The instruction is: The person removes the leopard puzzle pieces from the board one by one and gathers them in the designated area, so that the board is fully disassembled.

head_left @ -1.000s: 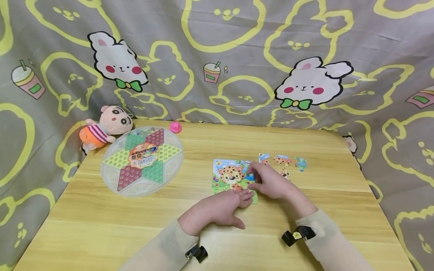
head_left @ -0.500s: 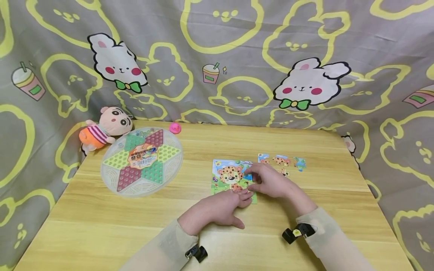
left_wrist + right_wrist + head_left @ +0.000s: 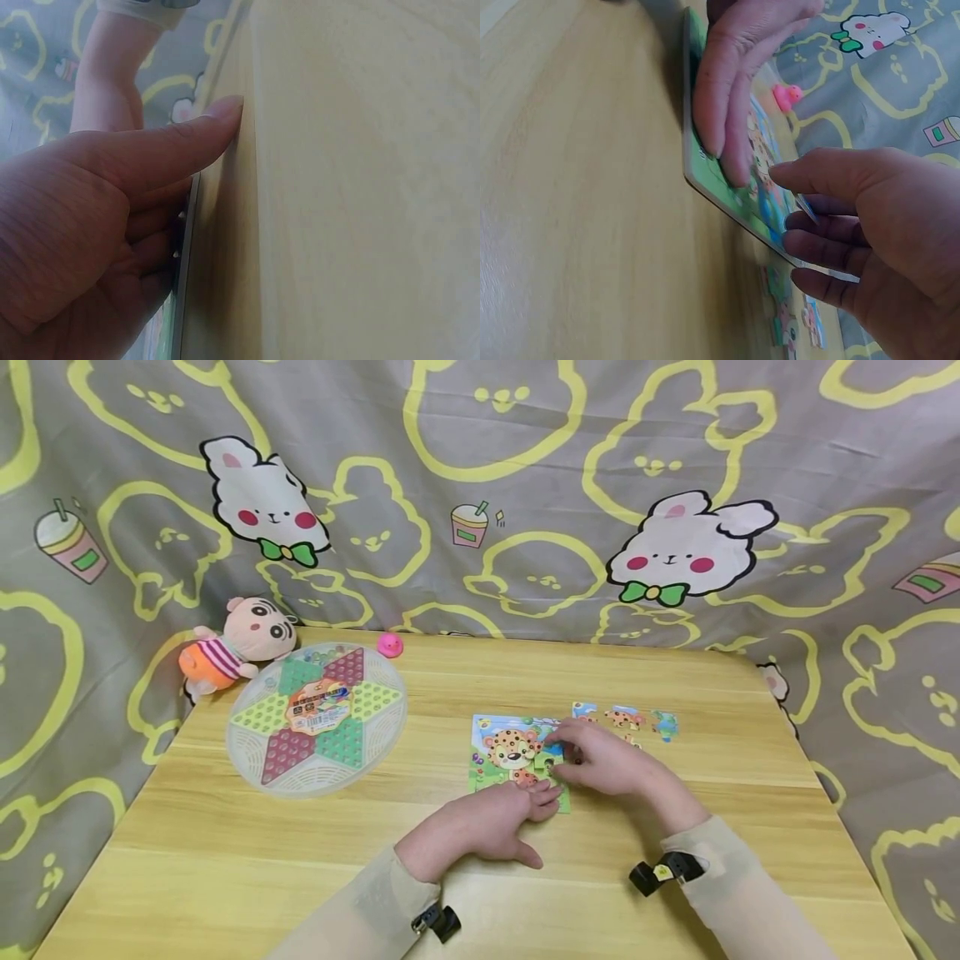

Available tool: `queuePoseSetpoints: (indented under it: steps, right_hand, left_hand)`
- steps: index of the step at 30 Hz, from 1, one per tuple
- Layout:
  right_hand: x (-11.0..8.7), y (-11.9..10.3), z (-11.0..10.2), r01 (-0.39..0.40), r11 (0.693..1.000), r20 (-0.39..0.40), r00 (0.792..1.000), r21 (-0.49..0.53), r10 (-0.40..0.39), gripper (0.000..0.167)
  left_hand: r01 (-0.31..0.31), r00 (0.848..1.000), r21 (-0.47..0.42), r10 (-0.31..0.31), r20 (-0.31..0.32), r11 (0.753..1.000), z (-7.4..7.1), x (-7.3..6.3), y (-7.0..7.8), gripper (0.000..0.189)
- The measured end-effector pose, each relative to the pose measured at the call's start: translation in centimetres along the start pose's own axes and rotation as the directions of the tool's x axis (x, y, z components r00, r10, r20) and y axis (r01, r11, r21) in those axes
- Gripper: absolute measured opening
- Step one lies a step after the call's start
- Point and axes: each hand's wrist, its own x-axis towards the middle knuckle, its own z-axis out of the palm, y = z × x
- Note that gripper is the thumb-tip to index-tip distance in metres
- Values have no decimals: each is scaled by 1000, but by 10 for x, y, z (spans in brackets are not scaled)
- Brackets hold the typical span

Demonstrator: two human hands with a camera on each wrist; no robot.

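Between right hand (image 3: 609,762) thumb and fingers, a puzzle piece (image 3: 806,208) is pinched edge-on (long axis can't be judged), over the puzzle board (image 3: 477,775)'s right half. Board's near edge is touched by left hand (image 3: 501,818), fingers straight. Loose pieces (image 3: 624,718) are spread beyond.

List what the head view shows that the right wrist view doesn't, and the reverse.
Only the head view: plush toy and round star-patterned game board.

Only the right wrist view: the palm side of the right hand and the side edge of the puzzle board.

Both: that hand and board themselves, left hand, loose puzzle pieces, pink toy, table and patterned curtain.
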Motion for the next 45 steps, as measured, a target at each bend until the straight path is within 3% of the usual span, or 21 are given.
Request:
queuePoseSetpoints:
  steps: [18, 29, 45]
  right_hand:
    - [-28, 6, -15, -77, 996, -93, 993, -38, 73, 47]
    - [-52, 16, -27, -41, 995, -178, 984, -89, 25, 45]
    - [-95, 41, -37, -109, 993, -240, 966, -50, 94, 46]
  left_hand:
    - [3, 1000, -21, -3, 0, 1000, 2, 1, -1, 82]
    - [-5, 1000, -16, 5, 2, 1000, 2, 1, -1, 82]
    - [2, 1000, -5, -2, 6, 1000, 0, 1, 1, 82]
